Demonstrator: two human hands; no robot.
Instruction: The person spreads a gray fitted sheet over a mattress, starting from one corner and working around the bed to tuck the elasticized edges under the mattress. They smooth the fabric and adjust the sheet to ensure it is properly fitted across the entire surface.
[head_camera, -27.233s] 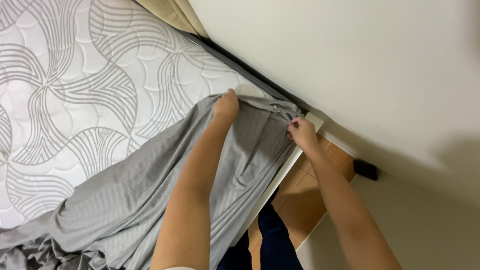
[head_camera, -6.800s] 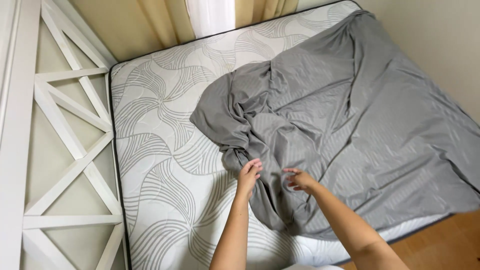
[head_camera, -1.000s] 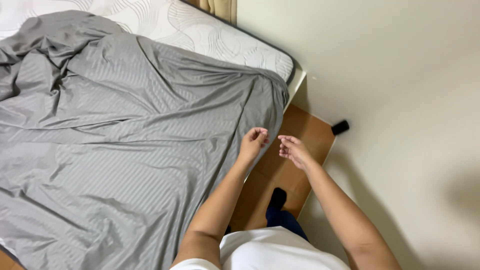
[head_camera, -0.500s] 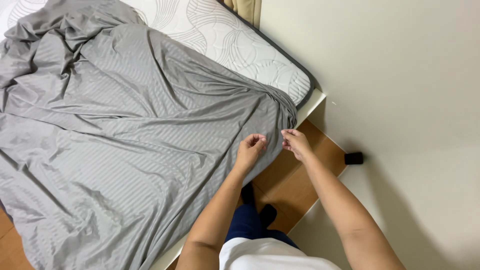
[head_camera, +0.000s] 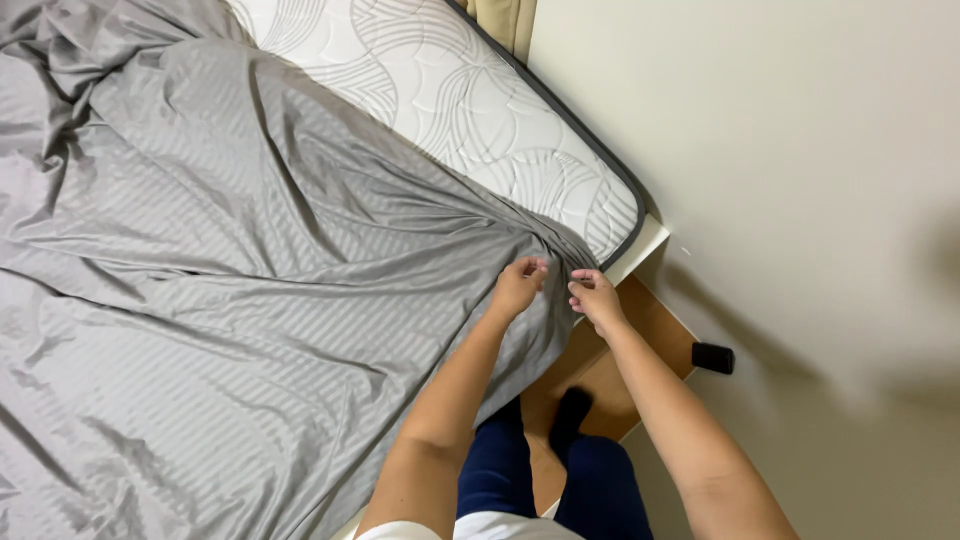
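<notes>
While both hands work at mattress corner, fingers pinched shut on sheet hem: left hand grips gathered fold of grey striped sheet, right hand nips edge just beside it. Sheet spread over most of mattress, bunched toward corner, not yet pulled over it. White quilted mattress top bare beyond corner, along wall side. Judgement: this corner unfinished; far bare stretch left to cover. Wooden floor below corner, small black object near wall.
</notes>
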